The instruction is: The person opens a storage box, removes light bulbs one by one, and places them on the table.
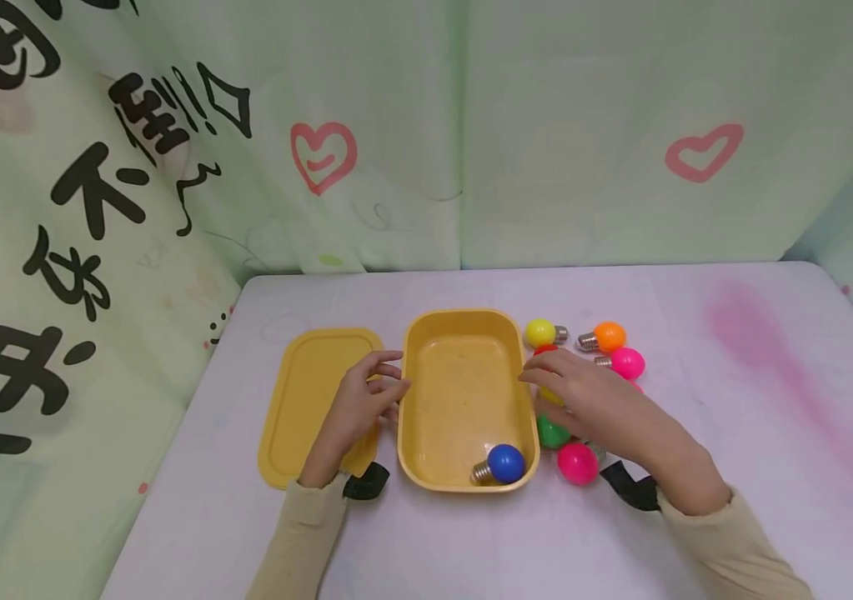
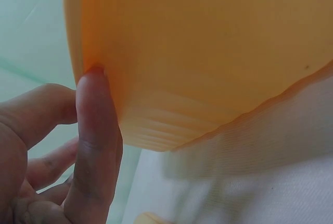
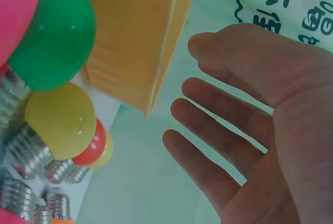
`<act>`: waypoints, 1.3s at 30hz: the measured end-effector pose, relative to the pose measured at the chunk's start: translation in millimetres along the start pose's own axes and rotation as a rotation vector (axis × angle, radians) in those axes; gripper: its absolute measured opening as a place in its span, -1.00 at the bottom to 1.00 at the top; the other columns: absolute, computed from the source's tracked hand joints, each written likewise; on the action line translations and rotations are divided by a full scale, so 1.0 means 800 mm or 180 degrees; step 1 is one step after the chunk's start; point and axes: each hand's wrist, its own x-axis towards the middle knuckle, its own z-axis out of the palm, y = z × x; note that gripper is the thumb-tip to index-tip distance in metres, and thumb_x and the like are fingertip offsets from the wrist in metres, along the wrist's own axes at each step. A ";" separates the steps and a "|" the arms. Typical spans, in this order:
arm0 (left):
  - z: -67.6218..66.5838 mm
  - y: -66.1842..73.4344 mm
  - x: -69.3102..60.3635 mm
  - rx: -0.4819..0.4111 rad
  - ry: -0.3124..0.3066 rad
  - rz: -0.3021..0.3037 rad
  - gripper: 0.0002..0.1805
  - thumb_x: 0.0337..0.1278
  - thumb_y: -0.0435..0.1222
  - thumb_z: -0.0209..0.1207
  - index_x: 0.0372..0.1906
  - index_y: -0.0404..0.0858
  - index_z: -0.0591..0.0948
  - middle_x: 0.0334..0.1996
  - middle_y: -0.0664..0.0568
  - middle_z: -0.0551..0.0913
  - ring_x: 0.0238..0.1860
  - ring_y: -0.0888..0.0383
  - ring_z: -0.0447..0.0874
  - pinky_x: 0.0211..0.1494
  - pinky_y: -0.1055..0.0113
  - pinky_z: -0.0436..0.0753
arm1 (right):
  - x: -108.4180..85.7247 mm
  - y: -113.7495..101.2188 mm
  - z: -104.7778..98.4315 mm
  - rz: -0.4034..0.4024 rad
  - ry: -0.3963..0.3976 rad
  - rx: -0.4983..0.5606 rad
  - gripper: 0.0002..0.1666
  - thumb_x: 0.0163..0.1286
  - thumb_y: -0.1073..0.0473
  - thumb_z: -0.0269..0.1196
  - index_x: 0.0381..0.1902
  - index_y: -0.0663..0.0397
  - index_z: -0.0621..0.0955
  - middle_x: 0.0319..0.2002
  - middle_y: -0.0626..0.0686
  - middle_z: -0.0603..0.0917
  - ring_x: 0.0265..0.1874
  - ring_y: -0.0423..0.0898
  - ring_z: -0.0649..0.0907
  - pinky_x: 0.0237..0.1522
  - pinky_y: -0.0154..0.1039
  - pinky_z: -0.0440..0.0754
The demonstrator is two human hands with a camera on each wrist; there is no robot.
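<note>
A yellow plastic box (image 1: 464, 392) sits in the middle of the table, with a blue toy light bulb (image 1: 505, 463) lying in its near right corner. At its left side is my left hand (image 1: 363, 396), its thumb (image 2: 96, 114) straight and touching the outer wall just under the rim. My right hand (image 1: 591, 400) hovers above the toy bulbs beside the box's right rim; its fingers (image 3: 223, 135) are spread and hold nothing. Under and around it lie a green bulb (image 1: 552, 432), a pink bulb (image 1: 578, 463) and a yellow bulb (image 3: 62, 120), some partly hidden by the hand.
A flat yellow lid (image 1: 298, 400) lies left of the box, partly under the left forearm. Behind the right hand are a yellow bulb (image 1: 539, 332), an orange bulb (image 1: 609, 337) and another pink bulb (image 1: 628, 363). A pale curtain (image 1: 584, 167) hangs behind the white table (image 1: 756, 467).
</note>
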 end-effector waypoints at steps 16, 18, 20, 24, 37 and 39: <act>0.001 -0.001 0.000 0.0052 0.0000 -0.0001 -0.47 0.22 -0.35 0.30 0.29 -0.19 0.48 -0.09 -0.14 0.57 -0.54 0.10 0.63 -0.39 0.28 0.74 | 0.012 -0.035 0.009 -0.0381 -0.0472 0.0080 -0.48 0.21 0.04 0.46 0.11 0.08 0.63 0.09 0.01 0.62 0.09 -0.05 0.59 -0.02 -0.17 0.71; 0.002 -0.002 0.001 0.0048 -0.0001 0.0008 -0.47 0.22 -0.35 0.30 0.29 -0.19 0.48 -0.09 -0.14 0.57 -0.54 0.10 0.63 -0.39 0.28 0.74 | 0.013 -0.036 0.011 -0.0359 -0.0531 0.0102 -0.47 0.21 0.01 0.45 0.11 0.05 0.64 0.09 0.00 0.62 0.10 -0.05 0.59 -0.02 -0.17 0.71; 0.002 -0.004 0.001 0.0043 -0.0008 0.0026 -0.47 0.22 -0.35 0.30 0.29 -0.20 0.48 -0.09 -0.14 0.57 -0.54 0.10 0.63 -0.39 0.29 0.74 | 0.015 -0.038 0.012 -0.0307 -0.0650 0.0146 -0.46 0.21 -0.02 0.45 0.11 0.04 0.64 0.09 -0.01 0.63 0.10 -0.06 0.59 0.00 -0.17 0.71; 0.001 -0.005 0.001 0.0032 -0.0010 0.0041 -0.47 0.22 -0.35 0.31 0.29 -0.20 0.48 -0.09 -0.14 0.57 -0.55 0.10 0.62 -0.40 0.29 0.74 | 0.019 -0.042 0.012 -0.0254 -0.0929 0.0216 -0.47 0.20 -0.08 0.46 0.08 -0.02 0.67 0.05 -0.05 0.67 0.06 -0.09 0.61 0.02 -0.19 0.70; 0.001 0.001 -0.002 -0.0019 0.0008 0.0017 -0.48 0.23 -0.37 0.30 0.29 -0.22 0.48 -0.10 -0.15 0.56 -0.54 0.10 0.62 -0.41 0.29 0.73 | 0.030 -0.051 0.021 -0.0339 -0.1237 0.0353 -0.58 0.16 0.00 0.49 -0.01 -0.07 0.70 -0.09 -0.12 0.70 -0.18 -0.19 0.63 -0.07 -0.23 0.70; 0.001 0.001 -0.001 -0.0006 0.0016 0.0028 -0.48 0.23 -0.37 0.30 0.29 -0.22 0.48 -0.10 -0.15 0.56 -0.53 0.10 0.63 -0.40 0.29 0.74 | 0.031 -0.051 0.021 -0.0316 -0.1265 0.0343 -0.59 0.16 0.02 0.49 -0.02 -0.08 0.70 -0.10 -0.11 0.70 -0.18 -0.18 0.63 -0.07 -0.22 0.70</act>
